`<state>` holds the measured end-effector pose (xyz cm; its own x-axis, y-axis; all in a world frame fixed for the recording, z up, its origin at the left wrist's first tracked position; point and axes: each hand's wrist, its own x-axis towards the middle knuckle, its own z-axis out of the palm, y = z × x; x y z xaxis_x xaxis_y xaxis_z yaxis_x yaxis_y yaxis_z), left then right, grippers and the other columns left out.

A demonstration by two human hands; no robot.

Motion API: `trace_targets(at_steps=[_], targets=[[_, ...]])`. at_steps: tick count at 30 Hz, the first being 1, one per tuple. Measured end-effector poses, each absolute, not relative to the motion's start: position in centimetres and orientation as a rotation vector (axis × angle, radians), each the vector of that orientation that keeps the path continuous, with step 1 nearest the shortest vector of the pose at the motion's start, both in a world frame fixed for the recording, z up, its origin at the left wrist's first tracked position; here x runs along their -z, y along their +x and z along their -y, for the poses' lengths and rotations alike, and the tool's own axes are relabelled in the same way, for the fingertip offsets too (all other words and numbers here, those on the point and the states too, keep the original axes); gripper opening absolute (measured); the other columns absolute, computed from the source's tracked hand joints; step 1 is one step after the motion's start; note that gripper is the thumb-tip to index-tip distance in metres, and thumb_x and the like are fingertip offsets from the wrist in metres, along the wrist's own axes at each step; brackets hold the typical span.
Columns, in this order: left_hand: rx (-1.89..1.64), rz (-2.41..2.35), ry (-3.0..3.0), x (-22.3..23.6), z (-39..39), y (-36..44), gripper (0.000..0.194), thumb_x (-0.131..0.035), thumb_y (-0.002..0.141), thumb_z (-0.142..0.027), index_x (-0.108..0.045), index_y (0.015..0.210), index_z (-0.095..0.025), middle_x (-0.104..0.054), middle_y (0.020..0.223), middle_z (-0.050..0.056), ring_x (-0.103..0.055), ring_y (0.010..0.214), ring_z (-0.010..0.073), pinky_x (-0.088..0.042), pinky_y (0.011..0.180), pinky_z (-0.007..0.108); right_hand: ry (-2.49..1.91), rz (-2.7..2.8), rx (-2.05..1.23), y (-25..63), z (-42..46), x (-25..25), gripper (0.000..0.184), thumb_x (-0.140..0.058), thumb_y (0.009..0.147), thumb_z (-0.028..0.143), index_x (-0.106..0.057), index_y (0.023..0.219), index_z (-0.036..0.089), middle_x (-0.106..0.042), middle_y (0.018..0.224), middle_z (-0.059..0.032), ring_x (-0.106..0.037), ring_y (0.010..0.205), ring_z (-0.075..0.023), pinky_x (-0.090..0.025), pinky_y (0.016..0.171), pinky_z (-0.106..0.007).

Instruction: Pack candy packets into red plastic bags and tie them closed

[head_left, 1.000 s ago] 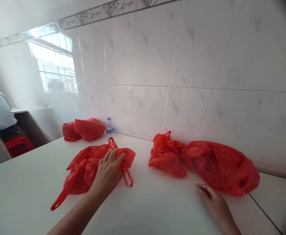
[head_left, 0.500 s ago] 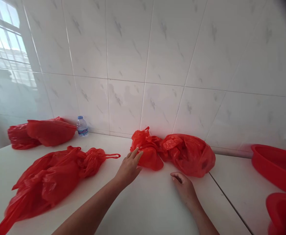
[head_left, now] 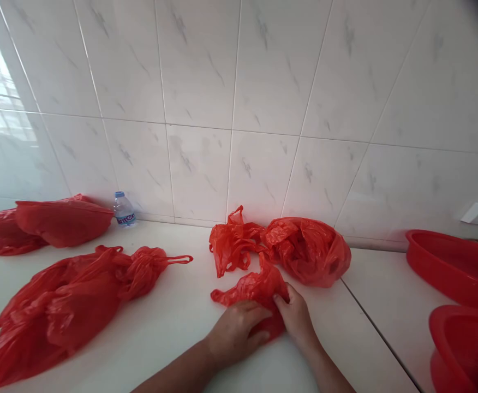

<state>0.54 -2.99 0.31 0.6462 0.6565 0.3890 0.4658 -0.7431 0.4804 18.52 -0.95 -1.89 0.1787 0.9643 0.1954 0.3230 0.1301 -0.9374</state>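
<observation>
A small red plastic bag [head_left: 259, 289] lies crumpled on the white table, close in front of me. My left hand [head_left: 237, 334] is closed on its near left side, fingers curled over the film. On the right side, my right hand [head_left: 297, 314] pinches the bag, its thumb on top. What is inside this bag, if anything, is hidden. Just behind it are the loose handles of a larger red plastic bag [head_left: 308, 251], which bulges against the wall side of the table.
At left lies a big knotted red bag [head_left: 79, 305], with another red bundle [head_left: 63, 221] behind it. A small water bottle [head_left: 123, 210] stands by the tiled wall. Two red plastic basins [head_left: 439, 273] sit at right, beyond a seam in the tabletop [head_left: 378, 322].
The small red bag has come toward me, away from the larger bag. Both hands, formerly apart with the right one empty, now hold it. The view has shifted slightly right.
</observation>
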Motion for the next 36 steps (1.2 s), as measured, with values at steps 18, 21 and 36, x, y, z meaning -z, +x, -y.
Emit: trace_targets(at_steps=[18,21,36], targets=[[-1.177,-1.497,2.155,0.8,-0.6,-3.5,0.064,-0.056,0.070,-0.012,-0.041,0.131,-0.027,-0.063,0.109,0.005,-0.064,0.075,0.0163,-0.049,0.062,0.026,-0.833,0.792,-1.360,22.3,1.4,1.0,0.022,-0.072,0.068,0.027,-0.067,0.089,0.026,-0.070,0.097,-0.0002,-0.064,0.091,-0.0185,-0.049,0.084,-0.035],[-1.196,-1.383,2.277,0.6,-0.4,-3.8,0.033,-0.047,0.072,-0.003,-0.061,0.093,-0.024,-0.063,0.078,-0.002,-0.061,0.071,0.0136,-0.046,0.064,0.023,-0.843,0.821,-1.324,22.5,1.3,0.9,0.022,-0.072,0.067,0.028,-0.066,0.087,0.024,-0.069,0.093,-0.0011,-0.064,0.084,-0.0177,-0.050,0.077,-0.033],[-1.406,-1.000,2.801,-0.3,2.9,-1.4,0.029,-0.039,0.085,-0.001,-0.060,0.092,-0.020,-0.055,0.080,0.004,-0.044,0.070,0.0160,-0.042,0.068,0.031,-1.178,1.427,0.362,17.2,11.3,-4.1,0.021,-0.051,0.084,0.020,-0.055,0.104,0.023,-0.056,0.094,-0.0083,-0.055,0.089,-0.0226,-0.046,0.078,-0.038]])
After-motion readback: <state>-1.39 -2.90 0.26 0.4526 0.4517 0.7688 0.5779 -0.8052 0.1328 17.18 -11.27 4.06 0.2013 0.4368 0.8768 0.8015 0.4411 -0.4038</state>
